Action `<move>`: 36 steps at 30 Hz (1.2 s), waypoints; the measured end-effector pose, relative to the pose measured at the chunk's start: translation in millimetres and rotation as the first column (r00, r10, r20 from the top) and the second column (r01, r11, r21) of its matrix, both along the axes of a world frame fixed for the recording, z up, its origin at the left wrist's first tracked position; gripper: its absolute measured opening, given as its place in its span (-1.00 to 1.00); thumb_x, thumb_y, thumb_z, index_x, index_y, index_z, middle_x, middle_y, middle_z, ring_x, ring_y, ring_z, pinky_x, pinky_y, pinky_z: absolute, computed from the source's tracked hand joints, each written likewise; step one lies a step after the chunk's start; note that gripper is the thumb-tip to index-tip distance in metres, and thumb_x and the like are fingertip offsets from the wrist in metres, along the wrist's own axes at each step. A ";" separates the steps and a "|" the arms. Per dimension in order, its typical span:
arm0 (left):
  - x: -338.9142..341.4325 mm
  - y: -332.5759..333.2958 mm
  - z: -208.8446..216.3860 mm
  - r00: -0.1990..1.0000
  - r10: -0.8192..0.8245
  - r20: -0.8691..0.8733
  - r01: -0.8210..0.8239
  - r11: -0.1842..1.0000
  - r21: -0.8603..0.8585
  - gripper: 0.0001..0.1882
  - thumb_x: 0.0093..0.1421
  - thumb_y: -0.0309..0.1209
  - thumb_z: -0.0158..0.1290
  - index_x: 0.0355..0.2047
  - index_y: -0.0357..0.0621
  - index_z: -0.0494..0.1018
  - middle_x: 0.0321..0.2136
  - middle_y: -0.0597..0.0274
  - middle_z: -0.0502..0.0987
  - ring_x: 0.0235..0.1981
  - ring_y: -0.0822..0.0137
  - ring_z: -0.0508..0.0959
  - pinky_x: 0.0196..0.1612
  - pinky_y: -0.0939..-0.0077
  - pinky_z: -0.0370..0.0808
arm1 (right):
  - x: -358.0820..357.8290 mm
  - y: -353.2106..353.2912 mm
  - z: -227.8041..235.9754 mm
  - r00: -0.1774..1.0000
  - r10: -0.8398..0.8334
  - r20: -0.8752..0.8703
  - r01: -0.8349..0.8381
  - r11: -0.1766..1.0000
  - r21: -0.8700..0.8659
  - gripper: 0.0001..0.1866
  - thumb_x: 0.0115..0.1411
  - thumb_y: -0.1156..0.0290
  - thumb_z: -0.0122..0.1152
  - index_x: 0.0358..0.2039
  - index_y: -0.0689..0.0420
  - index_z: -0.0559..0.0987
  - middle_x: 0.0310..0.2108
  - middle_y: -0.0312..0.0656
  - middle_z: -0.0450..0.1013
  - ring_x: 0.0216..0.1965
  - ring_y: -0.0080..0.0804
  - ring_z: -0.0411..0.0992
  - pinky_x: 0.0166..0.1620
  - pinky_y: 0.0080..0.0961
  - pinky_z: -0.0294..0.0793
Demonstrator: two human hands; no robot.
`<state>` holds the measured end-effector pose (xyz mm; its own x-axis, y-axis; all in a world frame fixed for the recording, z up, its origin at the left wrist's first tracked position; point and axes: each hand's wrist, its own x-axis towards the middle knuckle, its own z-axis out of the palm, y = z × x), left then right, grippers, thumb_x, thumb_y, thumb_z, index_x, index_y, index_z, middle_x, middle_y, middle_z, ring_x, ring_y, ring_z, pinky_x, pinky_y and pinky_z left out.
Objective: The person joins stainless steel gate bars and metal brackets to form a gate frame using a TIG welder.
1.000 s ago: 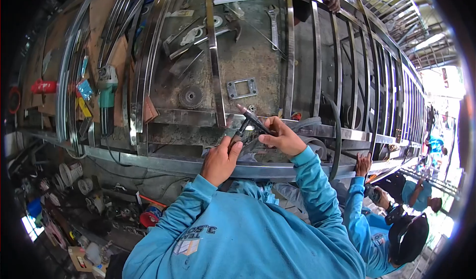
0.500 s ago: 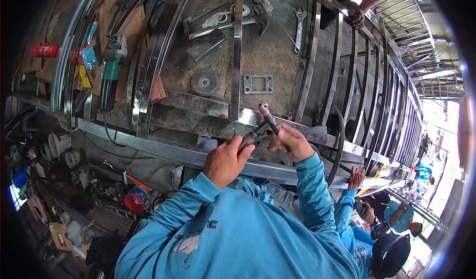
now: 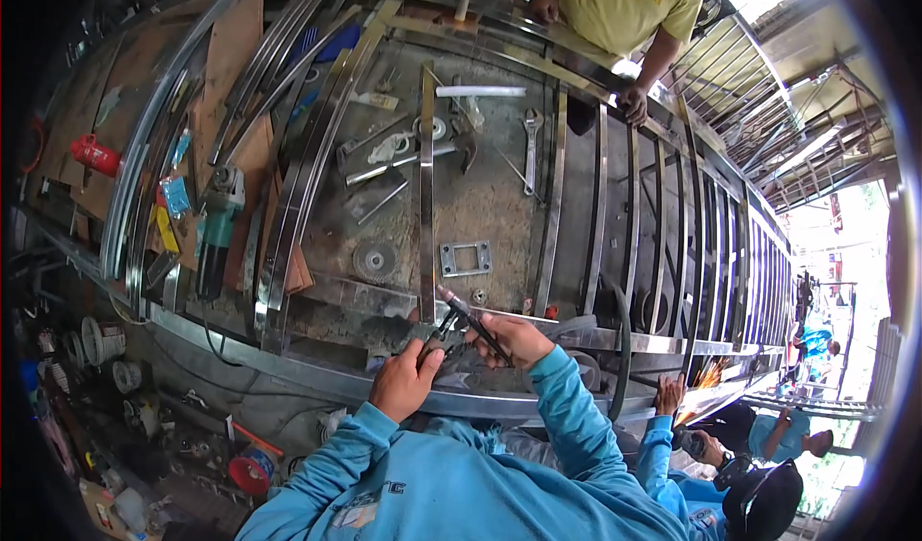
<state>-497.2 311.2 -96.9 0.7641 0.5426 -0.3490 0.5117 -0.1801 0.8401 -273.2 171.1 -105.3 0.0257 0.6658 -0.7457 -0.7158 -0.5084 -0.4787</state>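
My left hand [image 3: 407, 383] is closed around the dark handle of a welding torch [image 3: 461, 307], seemingly a TIG torch. Its pale, pinkish nozzle points away and to the left. At the torch's long black rear end, my right hand [image 3: 519, 340] has its fingers closed on it. Both hands are above the near rail [image 3: 480, 405] of a shiny metal frame. Beyond the nozzle, a square metal plate [image 3: 466, 258] with a cut-out middle lies on the worn board, beside a round abrasive disc [image 3: 376, 260]. The tip's fine details are too small to make out.
An angle grinder [image 3: 220, 233], a hammer [image 3: 413, 160] and an adjustable wrench [image 3: 531, 152] lie among the bars. A thick hose [image 3: 624, 349] loops at right. One person's hand [image 3: 632, 105] grips the far rail; nearby right, another person [image 3: 706, 483] works beside sparks [image 3: 709, 378].
The view has shifted, so the bench sits lower and shows more of its far side. The torch nozzle has swung leftward; both hands remain on the torch.
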 end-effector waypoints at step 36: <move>42.9 109.2 -81.4 0.926 0.312 -0.214 -0.370 0.865 -0.339 -0.44 0.43 0.19 -0.09 -0.13 -0.11 0.45 -0.49 0.24 0.55 -0.67 0.43 0.49 -0.65 0.49 0.44 | -5.6 28.2 -55.5 0.415 -0.427 0.803 0.295 0.898 0.325 -0.88 0.27 0.45 0.34 -0.30 0.24 0.62 -0.55 -0.22 0.51 -0.52 -0.47 0.43 -0.36 -0.43 0.46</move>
